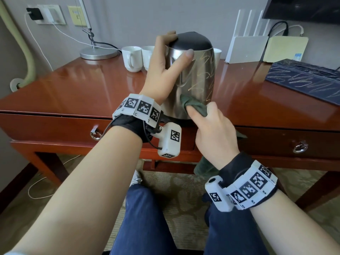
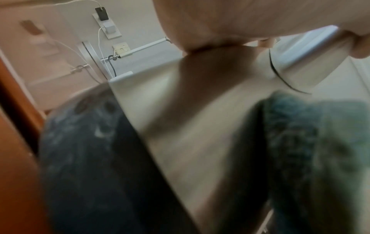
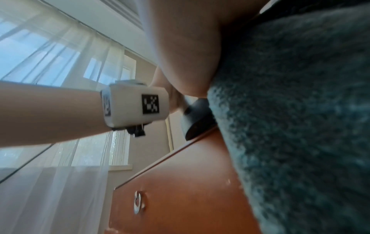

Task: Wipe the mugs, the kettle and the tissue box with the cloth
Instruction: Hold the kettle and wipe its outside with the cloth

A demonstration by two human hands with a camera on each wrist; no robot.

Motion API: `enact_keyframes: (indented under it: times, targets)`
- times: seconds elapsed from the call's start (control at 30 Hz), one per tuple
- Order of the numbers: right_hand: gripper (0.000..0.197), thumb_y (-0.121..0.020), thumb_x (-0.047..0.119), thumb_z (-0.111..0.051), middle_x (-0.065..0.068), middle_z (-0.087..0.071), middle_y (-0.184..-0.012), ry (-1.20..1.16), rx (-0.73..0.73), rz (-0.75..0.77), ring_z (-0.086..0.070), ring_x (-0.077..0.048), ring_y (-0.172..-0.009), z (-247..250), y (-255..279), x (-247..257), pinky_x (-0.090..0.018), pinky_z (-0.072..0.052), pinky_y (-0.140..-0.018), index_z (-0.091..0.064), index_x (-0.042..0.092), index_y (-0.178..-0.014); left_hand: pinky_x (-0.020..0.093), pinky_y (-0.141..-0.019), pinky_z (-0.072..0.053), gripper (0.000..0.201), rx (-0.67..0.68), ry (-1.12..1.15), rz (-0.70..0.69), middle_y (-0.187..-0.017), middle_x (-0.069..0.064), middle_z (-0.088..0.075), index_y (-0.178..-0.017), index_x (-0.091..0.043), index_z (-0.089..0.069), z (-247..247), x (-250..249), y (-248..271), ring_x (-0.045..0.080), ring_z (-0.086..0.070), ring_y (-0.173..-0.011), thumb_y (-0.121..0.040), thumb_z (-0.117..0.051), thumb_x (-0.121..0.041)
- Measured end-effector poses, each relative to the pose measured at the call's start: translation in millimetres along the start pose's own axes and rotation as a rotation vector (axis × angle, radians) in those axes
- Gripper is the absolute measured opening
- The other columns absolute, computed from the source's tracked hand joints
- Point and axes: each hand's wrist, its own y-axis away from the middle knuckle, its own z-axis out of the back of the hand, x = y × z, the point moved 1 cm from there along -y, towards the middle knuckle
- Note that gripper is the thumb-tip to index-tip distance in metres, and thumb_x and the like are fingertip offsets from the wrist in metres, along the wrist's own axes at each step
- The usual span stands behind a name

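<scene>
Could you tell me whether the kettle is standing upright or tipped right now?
Upright: the kettle stands on the desk, lid on top, steadied by the left hand.

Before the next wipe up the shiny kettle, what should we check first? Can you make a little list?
1. Left hand steadies the silver metal kettle with the black lid: ok.
2. Right hand has a grip on the dark green cloth: ok.
3. Cloth touches the kettle's lower wall: ok.
4. Kettle free of scribble marks: not ok.
5. White ceramic mugs stand clear behind: ok.
6. Kettle empty: cannot tell.
</scene>
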Motion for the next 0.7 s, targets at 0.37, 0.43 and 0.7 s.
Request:
enact_keyframes:
  times: [0.37,0.43,0.7]
  targets:
    - [0.065,-0.064,-0.011,-0.063,-0.011,-0.039,-0.079,0.049,0.061,0.004,-0.041,-0.028,-0.057,-11.1,16.2,7.3,-0.028,-0.028,-0.050,-0.061,0.018,-0.123,0.005,-0.100,-0.029,0.052,0.007,-0.013,-0.013,-0.130,-0.011,-0.043,-0.124,-0.020,-0.040,1.4,-1.0,2.0,-0.027,-0.037,-0.115,-0.082,-0.056,-0.048]
    - [0.065,-0.064,-0.010,-0.063,-0.011,-0.040,-0.078,0.074,0.037,0.037,-0.042,-0.028,-0.057,-6.8,7.2,11.3,-0.028,-0.027,-0.051,-0.063,0.018,-0.123,0.005,-0.100,-0.029,0.052,0.003,-0.012,-0.009,-0.130,-0.011,-0.043,-0.124,-0.020,-0.040,1.1,-1.7,2.2,-0.027,-0.037,-0.114,-0.082,-0.056,-0.048]
    - [0.063,-0.067,-0.011,-0.060,-0.006,-0.028,-0.080,0.071,-0.035,-0.087,-0.030,-0.022,-0.059,10.5,-2.7,-1.6,-0.029,-0.026,-0.050,-0.058,0.014,-0.125,0.006,-0.102,-0.029,0.055,-0.007,0.000,-0.004,-0.132,-0.008,-0.043,-0.125,-0.019,-0.040,0.5,0.5,1.3,-0.025,-0.037,-0.116,-0.081,-0.055,-0.048]
